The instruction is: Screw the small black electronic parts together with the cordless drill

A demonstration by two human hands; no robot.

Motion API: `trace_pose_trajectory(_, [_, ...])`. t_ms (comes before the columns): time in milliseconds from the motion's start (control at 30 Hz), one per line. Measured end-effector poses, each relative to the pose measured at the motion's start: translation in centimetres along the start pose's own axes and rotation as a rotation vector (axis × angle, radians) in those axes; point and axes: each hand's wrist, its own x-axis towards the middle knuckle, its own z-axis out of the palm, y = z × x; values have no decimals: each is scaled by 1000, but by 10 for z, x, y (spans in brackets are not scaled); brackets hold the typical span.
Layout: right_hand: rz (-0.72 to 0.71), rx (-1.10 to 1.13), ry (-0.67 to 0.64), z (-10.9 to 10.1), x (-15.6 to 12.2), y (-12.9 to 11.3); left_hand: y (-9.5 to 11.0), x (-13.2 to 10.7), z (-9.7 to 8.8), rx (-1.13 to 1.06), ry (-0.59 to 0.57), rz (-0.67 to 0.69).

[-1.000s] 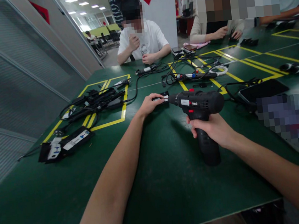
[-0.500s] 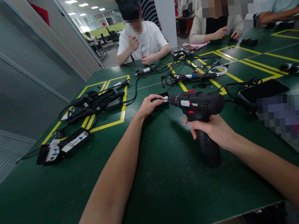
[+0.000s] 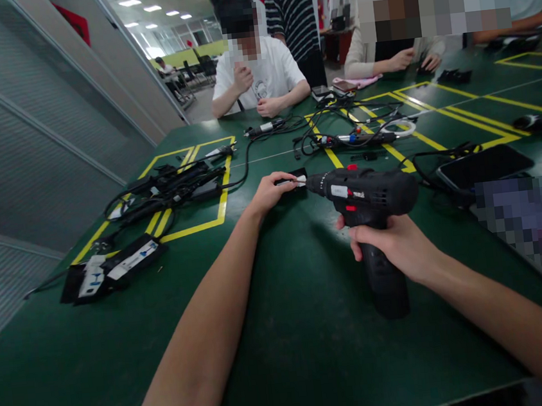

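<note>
My right hand (image 3: 404, 247) is wrapped around the handle of a black cordless drill (image 3: 371, 187) with red details and a white label on its side. The drill is held roughly level over the green table, its chuck and thin bit facing left. At the bit's tip, my left hand (image 3: 274, 192) has its thumb and fingertips drawn together. Just beside those fingertips lies a small flat black piece (image 3: 301, 172) with a white patch. What exactly the left fingers pinch is too small to make out.
On the left are black flat pieces with white labels (image 3: 134, 257) and a heap of black cables (image 3: 167, 188) inside yellow tape. A pen-like corded tool (image 3: 346, 138) lies ahead. A dark phone-like slab (image 3: 485, 166) sits right. People sit across the green table (image 3: 284, 331).
The drill and my right hand have shifted slightly right and toward me. My left hand stays almost in place. A standing person in a striped top has moved right in the background.
</note>
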Motion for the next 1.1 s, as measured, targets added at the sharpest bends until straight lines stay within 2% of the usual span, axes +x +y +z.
trace_pose_trajectory(400, [66,29,-26,-2,-4,-6,2,0,0,14,8,-18])
trace_pose_trajectory(667, [76,16,-4,-7,-4,-2,5,-1,0,46,-8,12])
trace_pose_trajectory(1100, [63,-14,-1,-8,-1,0,2,0,0,7,-9,-31])
